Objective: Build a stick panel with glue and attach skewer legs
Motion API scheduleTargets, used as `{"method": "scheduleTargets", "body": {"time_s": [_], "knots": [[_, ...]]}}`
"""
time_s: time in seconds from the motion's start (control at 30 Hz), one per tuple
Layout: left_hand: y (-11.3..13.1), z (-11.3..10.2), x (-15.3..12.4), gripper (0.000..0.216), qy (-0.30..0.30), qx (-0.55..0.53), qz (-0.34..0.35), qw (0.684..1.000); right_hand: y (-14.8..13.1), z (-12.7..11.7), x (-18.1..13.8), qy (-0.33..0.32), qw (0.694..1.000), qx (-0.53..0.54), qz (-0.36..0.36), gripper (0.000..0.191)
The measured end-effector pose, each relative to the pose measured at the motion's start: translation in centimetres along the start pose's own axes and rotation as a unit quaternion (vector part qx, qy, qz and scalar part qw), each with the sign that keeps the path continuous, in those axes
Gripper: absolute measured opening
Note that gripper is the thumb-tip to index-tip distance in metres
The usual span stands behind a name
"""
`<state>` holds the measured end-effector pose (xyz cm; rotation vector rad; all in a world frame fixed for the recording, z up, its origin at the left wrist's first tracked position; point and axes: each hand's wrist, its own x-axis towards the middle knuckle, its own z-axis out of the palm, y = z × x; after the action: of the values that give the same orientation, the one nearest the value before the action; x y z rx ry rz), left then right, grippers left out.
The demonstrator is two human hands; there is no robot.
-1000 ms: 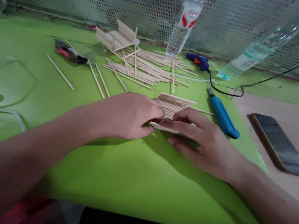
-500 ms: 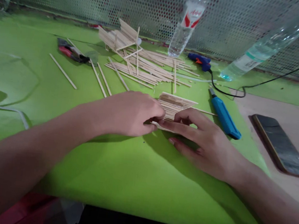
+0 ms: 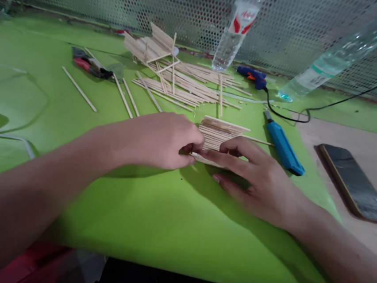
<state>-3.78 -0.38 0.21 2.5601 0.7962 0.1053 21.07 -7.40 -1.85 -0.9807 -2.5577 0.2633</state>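
Observation:
A flat panel of thin wooden sticks (image 3: 219, 133) lies on the green mat (image 3: 155, 214) in the middle. My left hand (image 3: 162, 140) is curled at the panel's left edge, its fingertips pinching the near sticks. My right hand (image 3: 258, 179) lies over the panel's near right side, fingers stretched flat and pressing the sticks down. The two hands' fingertips almost meet at the panel's near edge. The lower part of the panel is hidden under my fingers.
Behind lie a heap of loose sticks (image 3: 187, 85), a small stick structure (image 3: 152, 47), red-handled cutters (image 3: 89, 66), a blue glue gun (image 3: 252, 76) with its black cord, and two plastic bottles (image 3: 232, 34). A blue utility knife (image 3: 283, 144) and a phone (image 3: 357, 186) lie right.
My left hand has shifted slightly up and curled tighter on the panel's edge. The right hand stays pressed on the sticks.

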Motion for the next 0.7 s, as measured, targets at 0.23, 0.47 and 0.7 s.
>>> {"method": "scheduleTargets", "body": {"time_s": [0.23, 0.47, 0.7], "knots": [[-0.18, -0.46, -0.19, 0.018, -0.021, -0.023, -0.020, 0.999, -0.12, 0.15, 0.08, 0.002, 1.000, 0.016, 0.000, 0.048], [0.00, -0.53, -0.10, 0.021, -0.025, -0.054, -0.025, 0.998, -0.08, 0.35, 0.23, 0.011, 0.999, 0.039, -0.002, 0.046], [0.15, -0.75, -0.16, 0.018, -0.023, -0.063, -0.037, 0.997, -0.08, 0.77, 0.39, 0.055, 0.998, 0.001, -0.019, 0.040]]}}
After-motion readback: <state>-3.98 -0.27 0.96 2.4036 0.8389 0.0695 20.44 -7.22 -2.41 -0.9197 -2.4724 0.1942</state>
